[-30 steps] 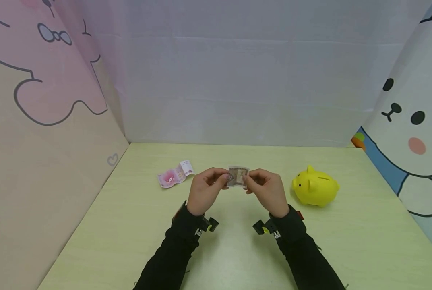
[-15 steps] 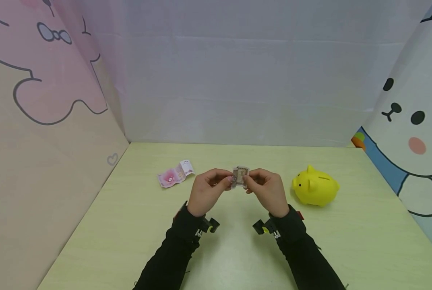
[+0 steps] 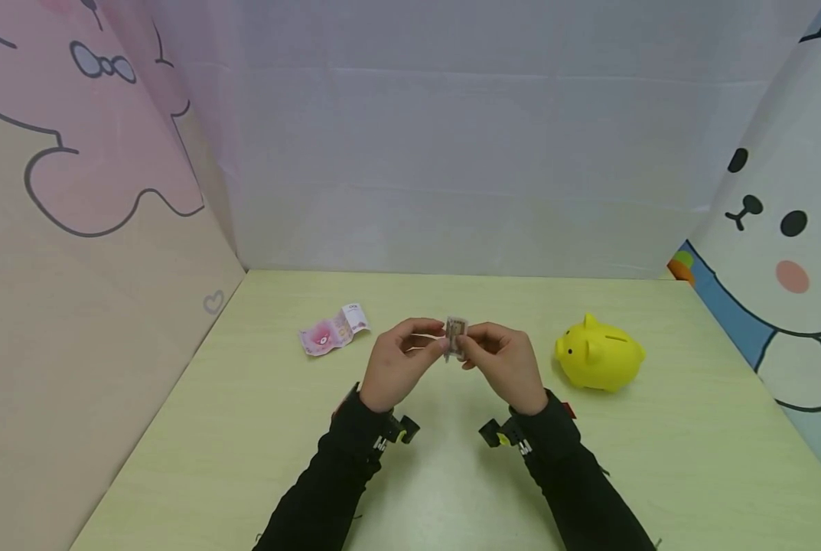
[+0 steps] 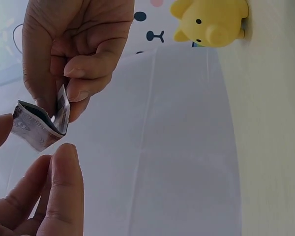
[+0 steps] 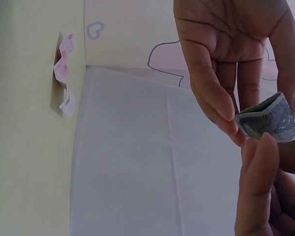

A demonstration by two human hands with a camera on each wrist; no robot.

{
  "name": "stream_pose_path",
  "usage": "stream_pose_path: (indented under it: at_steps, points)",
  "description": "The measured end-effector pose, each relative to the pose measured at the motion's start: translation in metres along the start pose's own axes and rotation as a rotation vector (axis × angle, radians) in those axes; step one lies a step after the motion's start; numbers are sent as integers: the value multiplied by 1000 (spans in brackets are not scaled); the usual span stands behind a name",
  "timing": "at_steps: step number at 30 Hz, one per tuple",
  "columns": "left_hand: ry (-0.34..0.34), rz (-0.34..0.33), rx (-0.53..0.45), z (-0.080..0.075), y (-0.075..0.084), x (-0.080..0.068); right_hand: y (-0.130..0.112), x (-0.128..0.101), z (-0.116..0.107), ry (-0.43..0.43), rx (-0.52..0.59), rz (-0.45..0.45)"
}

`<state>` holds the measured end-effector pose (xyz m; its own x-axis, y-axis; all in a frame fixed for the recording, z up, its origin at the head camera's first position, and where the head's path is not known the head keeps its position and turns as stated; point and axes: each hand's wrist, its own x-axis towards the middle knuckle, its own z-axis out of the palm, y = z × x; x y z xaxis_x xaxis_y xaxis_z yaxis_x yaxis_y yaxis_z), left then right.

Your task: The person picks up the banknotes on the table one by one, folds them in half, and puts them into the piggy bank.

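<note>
Left hand (image 3: 399, 363) and right hand (image 3: 503, 360) both pinch a folded grey banknote (image 3: 455, 335) above the table (image 3: 245, 428), near a yellow piggy bank (image 3: 599, 356).

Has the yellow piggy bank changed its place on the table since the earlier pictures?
No. The yellow piggy bank stands at the same spot on the table, right of the right hand.

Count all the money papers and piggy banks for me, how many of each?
Banknotes: 2, a grey folded banknote pinched between the left hand and the right hand, and a pink crumpled banknote lying on the table.
Piggy banks: 1, the yellow piggy bank.
Total: 3
</note>
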<state>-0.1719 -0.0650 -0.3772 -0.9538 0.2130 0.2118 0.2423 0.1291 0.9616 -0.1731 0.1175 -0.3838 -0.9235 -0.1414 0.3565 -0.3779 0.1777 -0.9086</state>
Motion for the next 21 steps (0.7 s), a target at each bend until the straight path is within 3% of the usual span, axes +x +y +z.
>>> stream_pose_path:
  at_steps: [11,21]
  points:
    - [-37,-1,-27,3,-4,0,1,-2,4,-32,7,-58]
    - [-44,35,-8,7,-6,0,0,-3,6,-32,-31,-35]
